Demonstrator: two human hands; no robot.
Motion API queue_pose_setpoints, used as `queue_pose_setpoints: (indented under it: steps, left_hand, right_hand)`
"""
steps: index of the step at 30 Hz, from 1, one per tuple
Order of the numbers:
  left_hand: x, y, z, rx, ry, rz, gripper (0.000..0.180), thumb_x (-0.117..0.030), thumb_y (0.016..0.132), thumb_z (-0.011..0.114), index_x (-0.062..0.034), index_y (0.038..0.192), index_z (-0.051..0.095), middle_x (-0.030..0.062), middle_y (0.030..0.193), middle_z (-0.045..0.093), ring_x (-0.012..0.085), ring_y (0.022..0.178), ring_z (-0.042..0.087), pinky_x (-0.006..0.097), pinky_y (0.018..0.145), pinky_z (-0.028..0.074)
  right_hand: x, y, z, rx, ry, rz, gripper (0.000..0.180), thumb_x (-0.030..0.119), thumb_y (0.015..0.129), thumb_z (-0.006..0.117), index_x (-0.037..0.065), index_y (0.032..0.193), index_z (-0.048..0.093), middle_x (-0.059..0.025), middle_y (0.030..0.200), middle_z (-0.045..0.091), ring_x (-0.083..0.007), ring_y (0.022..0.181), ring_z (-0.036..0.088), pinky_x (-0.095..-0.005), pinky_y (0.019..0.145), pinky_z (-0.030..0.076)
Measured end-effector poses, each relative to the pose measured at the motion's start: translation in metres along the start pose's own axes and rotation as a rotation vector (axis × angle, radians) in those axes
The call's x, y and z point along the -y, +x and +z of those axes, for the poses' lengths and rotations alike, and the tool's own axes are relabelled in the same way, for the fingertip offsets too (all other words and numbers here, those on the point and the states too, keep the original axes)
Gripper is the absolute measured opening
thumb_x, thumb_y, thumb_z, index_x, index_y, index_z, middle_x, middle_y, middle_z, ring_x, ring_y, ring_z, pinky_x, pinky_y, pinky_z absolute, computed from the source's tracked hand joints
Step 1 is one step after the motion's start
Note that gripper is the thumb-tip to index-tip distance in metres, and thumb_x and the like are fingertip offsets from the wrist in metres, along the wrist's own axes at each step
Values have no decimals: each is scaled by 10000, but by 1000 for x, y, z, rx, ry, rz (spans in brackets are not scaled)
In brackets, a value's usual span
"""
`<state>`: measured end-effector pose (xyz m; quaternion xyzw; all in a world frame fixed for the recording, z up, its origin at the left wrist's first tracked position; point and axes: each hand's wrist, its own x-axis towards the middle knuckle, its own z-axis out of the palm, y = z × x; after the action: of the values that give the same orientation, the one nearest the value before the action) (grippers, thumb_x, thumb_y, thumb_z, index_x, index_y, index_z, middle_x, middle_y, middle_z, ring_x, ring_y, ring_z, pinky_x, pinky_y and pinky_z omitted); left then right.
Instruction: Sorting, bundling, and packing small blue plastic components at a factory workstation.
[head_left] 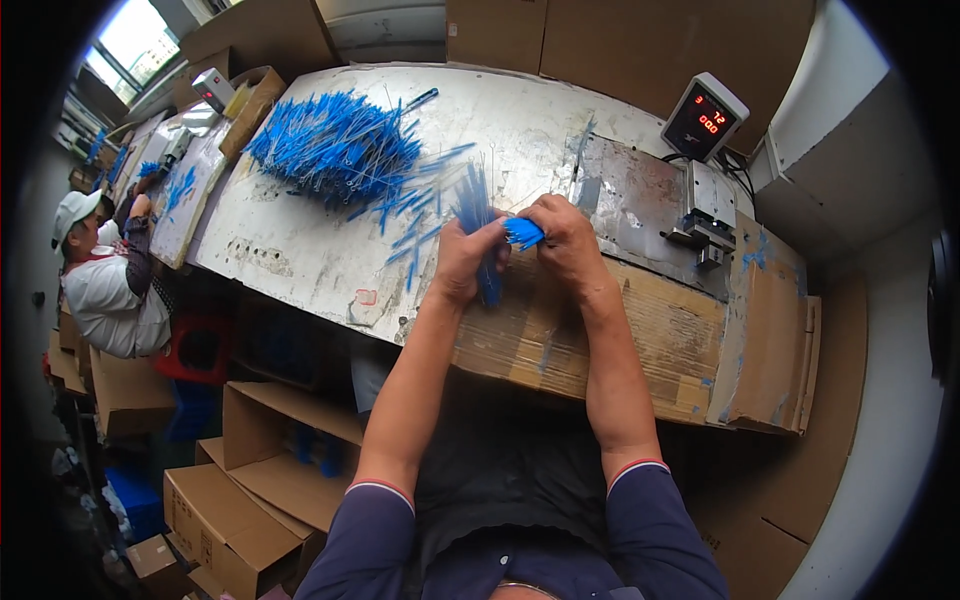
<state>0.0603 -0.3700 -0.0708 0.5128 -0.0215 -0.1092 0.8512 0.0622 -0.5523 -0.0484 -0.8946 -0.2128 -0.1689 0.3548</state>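
My left hand (466, 258) is closed around an upright bundle of thin blue sticks (473, 200), which is smeared by motion. My right hand (568, 240) grips a second, smaller bundle of blue sticks (523, 233), its ends pointing toward my left fingers. Both hands are close together above the near edge of the worktable; whether the left fingertips touch the second bundle, I cannot tell. Beyond them on the left lies a large heap of blue sticks (335, 150) with thin wire ends. Several loose blue sticks (425, 215) are scattered between the heap and my left hand.
Flattened cardboard (600, 335) covers the table's near edge. A metal plate with a small clamp-like machine (705, 235) sits at right, beside a red-digit display box (705, 117). At far left a person (105, 275) in a white cap works at another table. Cardboard boxes (235, 515) stand below left.
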Motion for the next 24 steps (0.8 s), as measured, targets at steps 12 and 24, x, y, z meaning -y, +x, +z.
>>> queue_pose_setpoints:
  steps: [12, 24]
  left_hand:
    - [-3, -1, 9, 128, 120, -64, 224, -119, 926, 720, -12, 1100, 629, 106, 837, 704, 114, 583, 612, 240, 487, 477]
    - [0, -2, 23, 130, 410, -50, 91, -121, 884, 709, -50, 917, 662, 25, 718, 647, 93, 541, 574, 249, 487, 453]
  right_hand:
    - [3, -1, -1, -296, 1047, 662, 121, 145, 914, 779, 36, 956, 748, 48, 760, 639, -21, 634, 498, -228, 530, 372]
    - [10, 0, 4, -304, 1048, 596, 130, 104, 882, 808, 15, 939, 732, 2, 846, 708, -73, 746, 618, -258, 662, 505]
